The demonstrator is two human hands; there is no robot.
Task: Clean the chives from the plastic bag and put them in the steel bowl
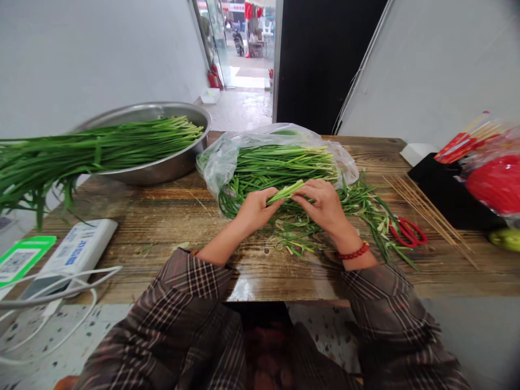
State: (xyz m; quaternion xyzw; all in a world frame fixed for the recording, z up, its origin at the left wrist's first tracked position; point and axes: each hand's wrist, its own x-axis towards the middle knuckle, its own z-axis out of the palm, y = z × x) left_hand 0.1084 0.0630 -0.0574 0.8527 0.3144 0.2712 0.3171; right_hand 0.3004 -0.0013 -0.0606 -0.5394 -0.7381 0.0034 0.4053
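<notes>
Between my two hands is a small bunch of garlic chives (287, 192), pale stem ends toward the right. My left hand (259, 208) is closed around the bunch, thumb on top. The fingers of my right hand (320, 203) pinch at its pale ends. Just behind them, a larger heap of chives (284, 162) lies on an opened clear plastic bag (217, 162). Loose trimmed leaves and scraps (298, 238) are scattered under and to the right of my hands.
A steel basin (162, 169) at the left holds a big pile of chives (134, 142) hanging over its side. Red-handled scissors (408, 232) and thin wooden skewers (430, 214) lie right, by a black box (450, 189). A white power bank (75, 252) with cables is at left front.
</notes>
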